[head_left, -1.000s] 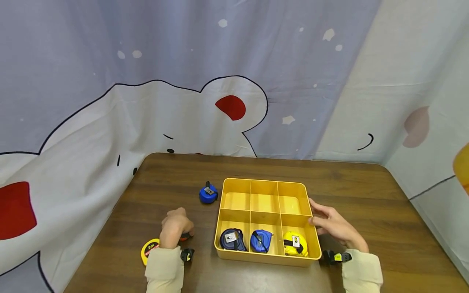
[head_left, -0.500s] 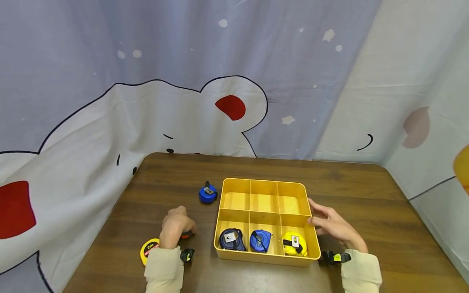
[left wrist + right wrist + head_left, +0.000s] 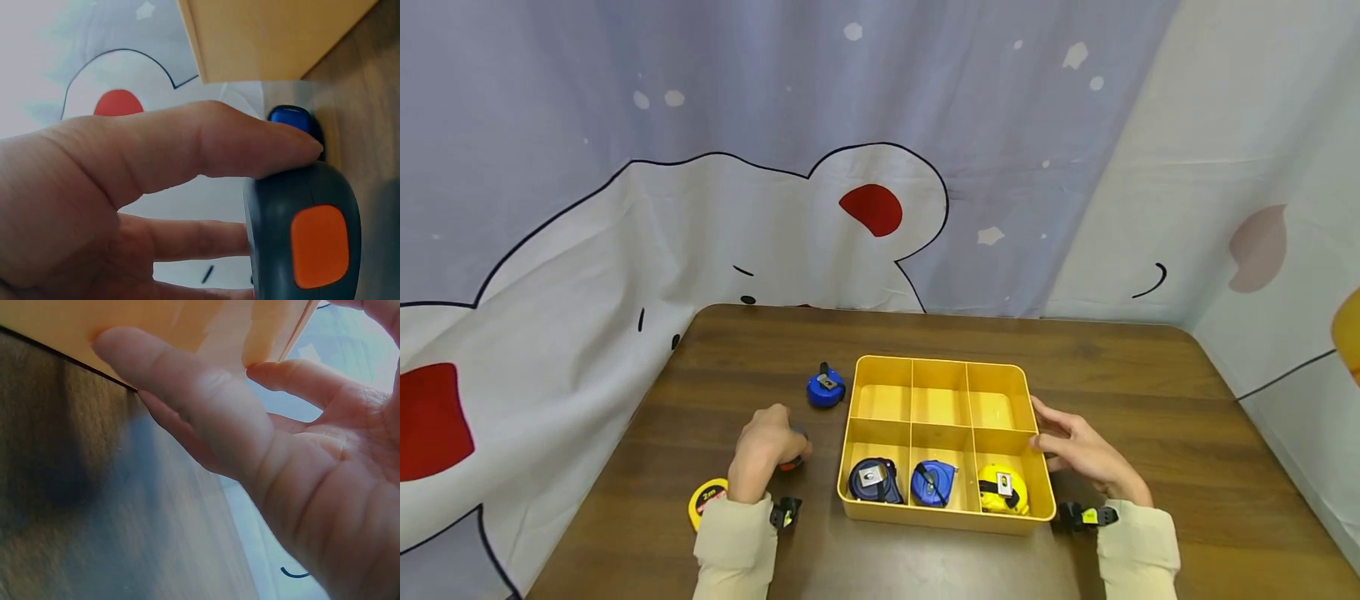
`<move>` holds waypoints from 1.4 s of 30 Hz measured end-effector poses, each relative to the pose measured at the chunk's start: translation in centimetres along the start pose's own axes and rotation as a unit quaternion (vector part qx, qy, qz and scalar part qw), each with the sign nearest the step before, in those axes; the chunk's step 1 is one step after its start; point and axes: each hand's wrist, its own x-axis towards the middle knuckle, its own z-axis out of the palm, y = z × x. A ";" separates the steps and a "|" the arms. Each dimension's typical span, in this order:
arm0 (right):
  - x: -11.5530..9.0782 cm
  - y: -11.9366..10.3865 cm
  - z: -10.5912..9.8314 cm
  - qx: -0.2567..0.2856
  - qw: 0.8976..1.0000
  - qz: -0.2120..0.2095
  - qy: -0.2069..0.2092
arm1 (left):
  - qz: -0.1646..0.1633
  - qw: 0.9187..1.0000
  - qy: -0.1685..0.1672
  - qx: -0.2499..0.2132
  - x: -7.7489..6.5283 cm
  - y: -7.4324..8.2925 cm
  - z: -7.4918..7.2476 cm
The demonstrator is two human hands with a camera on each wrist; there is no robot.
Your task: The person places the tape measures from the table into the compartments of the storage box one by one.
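Note:
My left hand (image 3: 763, 450) holds a dark grey tape measure (image 3: 303, 231) with an orange button, left of a yellow divided box (image 3: 947, 518). In the left wrist view the thumb lies on its top edge and fingers reach behind it. My right hand (image 3: 1086, 454) touches the box's outer right wall with thumb and fingertips. The front compartments hold a dark navy tape measure (image 3: 874, 481), a blue tape measure (image 3: 933, 483) and a yellow tape measure (image 3: 1002, 490), left to right. Nothing lies in the three back compartments.
Another blue tape measure (image 3: 825, 389) stands on the wooden table (image 3: 1120, 367), near the box's back left corner. A yellow tape measure marked 2m (image 3: 706, 497) lies by the left sleeve, partly hidden. A printed curtain (image 3: 760, 225) hangs behind the table.
My left hand has shifted slightly right and away from me with the grey tape measure, which shows more beside the fingers. The right hand stays at the box. The head view has tilted slightly.

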 end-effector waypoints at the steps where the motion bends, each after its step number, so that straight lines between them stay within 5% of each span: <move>1: 0.0 0.0 0.0 -0.002 1.000 -0.001 -0.002 | 0.003 1.000 0.002 0.001 0.0 0.2 -0.1; 30: 0.3 0.2 0.0 0.005 1.000 -0.001 -0.007 | 0.116 0.992 0.049 -0.003 -2.9 9.8 -1.2; 42: 0.2 0.1 0.0 0.005 1.000 -0.011 -0.016 | 0.180 0.982 0.030 -0.043 -3.1 13.3 -0.9</move>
